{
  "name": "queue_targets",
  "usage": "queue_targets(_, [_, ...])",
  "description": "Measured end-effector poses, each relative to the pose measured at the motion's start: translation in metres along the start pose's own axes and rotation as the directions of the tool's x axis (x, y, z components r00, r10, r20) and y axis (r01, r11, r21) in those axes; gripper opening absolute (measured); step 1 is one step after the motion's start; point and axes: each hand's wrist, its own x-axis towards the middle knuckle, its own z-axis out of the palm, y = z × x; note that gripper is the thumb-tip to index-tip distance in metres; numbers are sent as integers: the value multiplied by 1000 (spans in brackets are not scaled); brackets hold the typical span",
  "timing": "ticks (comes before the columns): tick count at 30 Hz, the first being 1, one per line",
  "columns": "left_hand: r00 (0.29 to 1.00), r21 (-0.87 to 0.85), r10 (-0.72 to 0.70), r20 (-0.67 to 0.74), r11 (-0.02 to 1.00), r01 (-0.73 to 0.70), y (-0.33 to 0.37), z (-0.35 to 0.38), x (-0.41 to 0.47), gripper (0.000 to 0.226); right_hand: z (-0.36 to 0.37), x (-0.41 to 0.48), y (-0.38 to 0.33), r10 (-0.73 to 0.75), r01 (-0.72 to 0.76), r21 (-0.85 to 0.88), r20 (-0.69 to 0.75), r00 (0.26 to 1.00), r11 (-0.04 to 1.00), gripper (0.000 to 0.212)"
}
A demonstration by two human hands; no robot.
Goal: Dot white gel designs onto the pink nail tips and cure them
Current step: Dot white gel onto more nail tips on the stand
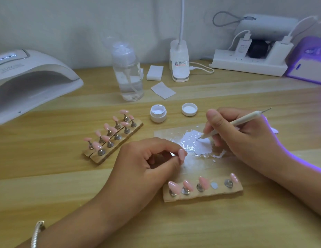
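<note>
bare wooden table along the near edge, nail-tip stand between the forearms, gel jar and lid beyond the palette

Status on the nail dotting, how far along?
Done: jar open, white gel spread on the sheet. In hand: right hand dips the pen in that gel; left hand pinches one pink tip, near strip has a bare spot. Left: no dots show on any tip, so dotting and curing remain.

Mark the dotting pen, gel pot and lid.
dotting pen (245, 119): head view, mid-shaft.
gel pot (158, 119): head view, front wall.
lid (189, 109): head view, inner face.
</note>
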Motion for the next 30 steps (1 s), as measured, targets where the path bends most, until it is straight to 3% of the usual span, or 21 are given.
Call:
queue_targets(12, [1000, 12, 10, 2, 1000, -10, 3, 0, 0, 15, -1, -1, -5, -56, 56, -2, -40, 998, 998, 39])
queue_targets(17, [999, 14, 41, -13, 999, -41, 7, 1, 2, 12, -5, -3, -10, -157, 151, -52, -139, 978, 987, 30])
queue_targets(21, [998, 23, 68, -9, 997, -68, 9, 1, 1, 13, -3, -6, -25, -139, 156, 131, -130, 982, 979, 22])
queue_targets(24, [997, -27, 81, 10, 996, -81, 8, 1, 0, 12, 3, -10, -35, -121, 133, 249, -62, 991, 959, 27])
queue_targets(30, [993, -124, 109, 37, 987, -104, 8, 2, -3, 12, 10, -18, -51, -117, 101, 279, 41, 992, 955, 26])
